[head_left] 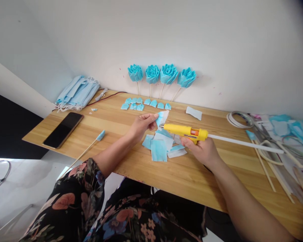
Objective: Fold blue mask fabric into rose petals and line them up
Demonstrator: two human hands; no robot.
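Between thumb and fingers, my left hand (143, 125) pinches a blue-and-white fabric piece (162, 118). My right hand (203, 149) is wrapped round the handle of a yellow hot glue gun (178, 129). The gun's metal nozzle is at the lower edge of the fabric piece; whether they touch, I cannot tell. A long white glue stick (244, 144) sticks out of its back. Below the hands lies a loose pile of cut blue and white squares (159, 150). Behind them, several small folded blue petals (153, 103) lie in rows.
Several blue fabric flowers (153, 74) on sticks lean against the wall. Face masks (78, 90) and a phone (63, 130) are at the left, near a stick with a blue tip (100, 135). Tape rolls (239, 119), scissors (275, 151) and scraps crowd the right. A white piece (194, 113) lies behind the gun.
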